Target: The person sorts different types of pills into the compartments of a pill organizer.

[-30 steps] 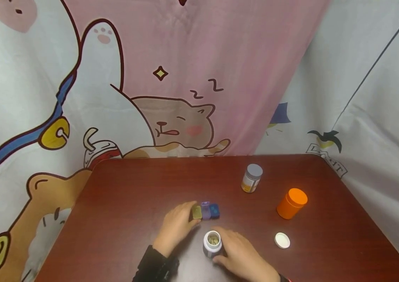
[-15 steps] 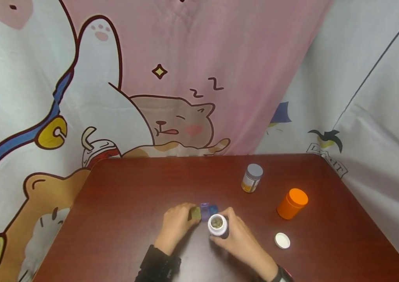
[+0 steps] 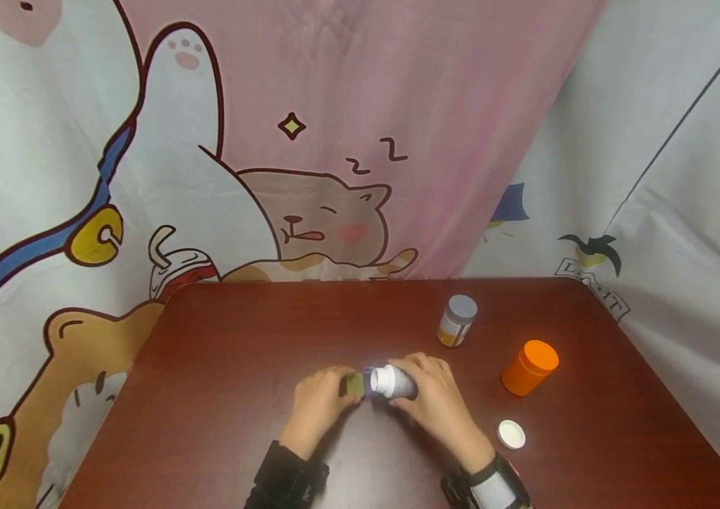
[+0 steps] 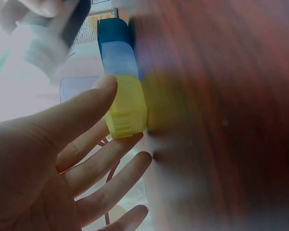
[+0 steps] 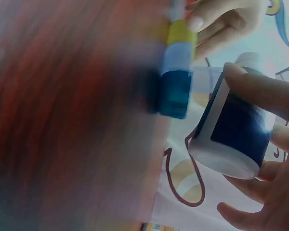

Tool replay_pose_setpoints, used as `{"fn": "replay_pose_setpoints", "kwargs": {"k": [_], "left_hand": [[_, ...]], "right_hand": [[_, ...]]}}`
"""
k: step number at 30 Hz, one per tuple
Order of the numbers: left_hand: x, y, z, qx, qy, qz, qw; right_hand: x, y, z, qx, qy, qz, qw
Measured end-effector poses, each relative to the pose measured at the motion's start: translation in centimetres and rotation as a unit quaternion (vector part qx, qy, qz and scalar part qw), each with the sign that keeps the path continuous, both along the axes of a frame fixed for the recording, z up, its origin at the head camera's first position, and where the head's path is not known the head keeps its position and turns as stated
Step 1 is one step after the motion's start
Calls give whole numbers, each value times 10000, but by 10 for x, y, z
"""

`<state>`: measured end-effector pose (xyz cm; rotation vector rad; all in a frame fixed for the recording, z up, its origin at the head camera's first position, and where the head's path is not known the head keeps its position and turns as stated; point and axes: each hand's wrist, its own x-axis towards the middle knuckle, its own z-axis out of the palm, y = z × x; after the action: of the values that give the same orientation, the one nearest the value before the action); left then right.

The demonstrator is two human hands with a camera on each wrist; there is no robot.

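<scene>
nearest, a white lid lies on the surface. just beyond, the left hand pinches the yellow end of the pill box while the right hand, curled round the white bottle, holds it tilted, mouth above the pill box's middle section; farther off stand an orange jar and a grey-lidded jar.

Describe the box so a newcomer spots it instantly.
On the brown table, go to the left grip. It pinches the box, right by the tilted bottle in the right grip. Unlike the bottle and the orange jar, the box is three coloured sections in a row, yellow at one end.
</scene>
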<state>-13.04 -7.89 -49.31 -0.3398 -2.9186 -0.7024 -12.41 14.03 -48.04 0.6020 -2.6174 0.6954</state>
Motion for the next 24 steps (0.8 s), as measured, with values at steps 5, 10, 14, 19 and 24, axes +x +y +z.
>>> {"fn": "replay_pose_setpoints", "kwargs": {"k": [5,10,14,19,24], "left_hand": [[0,1,0,60,-53,27,10000],[0,0,0,76,-59,44,9999],[-1,1,0,65,-52,53,10000],[-1,1,0,83,-65,55,9999],[-1,1,-1,65,-72,44,9999]], "right_hand": [[-6,-2,-4,216,85,-23,9997],[-9,-6,-4,275,28,-139,9995],[-10,-7,-3,439,74,-189,9988],[-12,-9,-4,669,159,-194,9974],[-12,-10,-3,751,219,-198,9967]]}}
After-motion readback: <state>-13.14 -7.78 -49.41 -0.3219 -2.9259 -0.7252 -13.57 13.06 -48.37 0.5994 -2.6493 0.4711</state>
